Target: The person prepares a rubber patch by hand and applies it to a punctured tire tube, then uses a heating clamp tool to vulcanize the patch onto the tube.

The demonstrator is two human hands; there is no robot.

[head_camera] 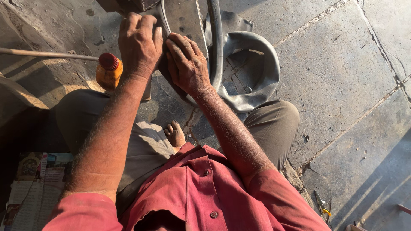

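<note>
A grey rubber inner tube lies coiled on the stone floor in front of me. My left hand presses down on a flattened part of the tube, fingers curled over it. My right hand lies right beside it, palm down on the same stretch of rubber, fingers together. Both hands touch the tube side by side. What is under the palms is hidden. I sit on the floor with knees apart, wearing a red shirt and grey trousers; a bare foot shows between my legs.
A small orange bottle with a red cap stands left of my left hand. A thin rod runs along the floor at left. A printed paper lies at lower left. Yellow-handled pliers lie at lower right.
</note>
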